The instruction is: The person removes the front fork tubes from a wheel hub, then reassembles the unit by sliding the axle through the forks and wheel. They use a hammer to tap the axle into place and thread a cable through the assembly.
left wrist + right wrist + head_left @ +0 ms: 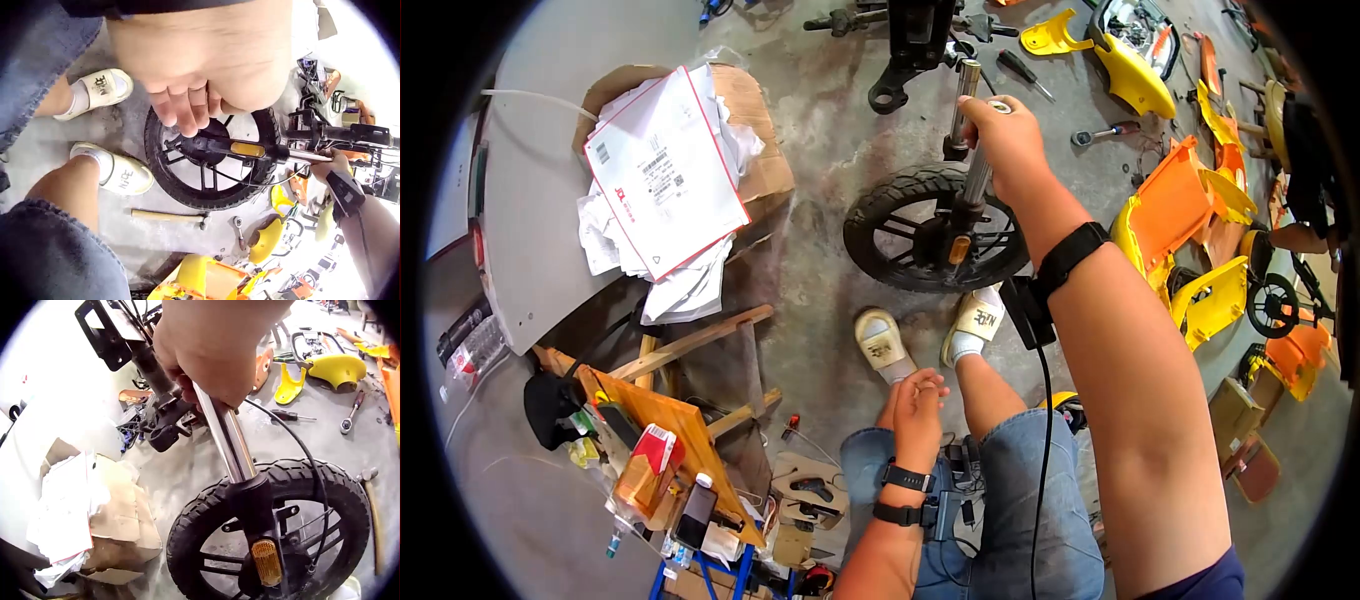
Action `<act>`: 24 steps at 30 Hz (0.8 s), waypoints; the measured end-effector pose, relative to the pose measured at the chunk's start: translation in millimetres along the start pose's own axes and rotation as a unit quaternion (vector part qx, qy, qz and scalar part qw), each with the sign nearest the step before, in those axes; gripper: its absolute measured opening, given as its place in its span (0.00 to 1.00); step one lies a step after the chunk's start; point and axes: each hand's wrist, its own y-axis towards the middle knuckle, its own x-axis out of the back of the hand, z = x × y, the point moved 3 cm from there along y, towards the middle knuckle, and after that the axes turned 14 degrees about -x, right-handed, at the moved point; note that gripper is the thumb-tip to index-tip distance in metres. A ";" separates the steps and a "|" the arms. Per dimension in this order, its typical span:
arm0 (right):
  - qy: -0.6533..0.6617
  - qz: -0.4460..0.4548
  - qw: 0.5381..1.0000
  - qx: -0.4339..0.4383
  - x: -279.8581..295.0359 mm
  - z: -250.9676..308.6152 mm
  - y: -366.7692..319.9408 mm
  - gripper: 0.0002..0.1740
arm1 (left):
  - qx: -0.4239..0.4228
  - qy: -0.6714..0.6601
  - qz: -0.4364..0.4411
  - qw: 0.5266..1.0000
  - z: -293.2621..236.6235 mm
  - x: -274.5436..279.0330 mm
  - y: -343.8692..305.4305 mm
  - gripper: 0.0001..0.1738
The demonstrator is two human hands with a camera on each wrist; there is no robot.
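My right hand (1012, 140) grips a shiny chrome fork tube (234, 447) near its upper end, fingers curled round it. Below the hand, the tube runs down into a black fork leg (251, 506) bearing an amber reflector (267, 562). Between the fork legs stands a black wheel (868, 245) with a knobbly tyre on the floor. A second chrome tube (964, 95) rises beside the gripped one. Ahead of the fork is the dark frame (915, 45) with handlebars. My left hand (918, 412) hangs over the lap with loosely bent fingers, holding nothing.
A cardboard box (119, 506) topped with papers stands left of the wheel. On the floor lie a screwdriver (1027, 75), a ratchet (1105, 133) and a hammer (169, 216). Yellow and orange panels (1170, 215) spread along the right. A wooden stand (685, 425) is at lower left.
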 end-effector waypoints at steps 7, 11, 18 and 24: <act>-0.114 -0.112 0.983 0.094 14.9 -10.1 16.4 0.20 | -0.028 0.061 0.115 0.991 0.9 -17.8 22.5 0.16; -0.218 -0.196 0.948 0.121 17.4 -12.1 2.2 0.25 | -0.033 0.125 0.131 0.983 19.7 2.6 26.4 0.14; -0.220 -0.235 0.901 0.289 31.0 -21.5 -19.3 0.30 | -0.117 0.167 0.155 0.967 -49.6 -21.6 60.4 0.14; -0.128 -0.276 0.890 0.340 144.4 -39.4 -42.5 0.14 | -0.244 0.218 0.223 0.918 -111.9 -69.3 89.5 0.13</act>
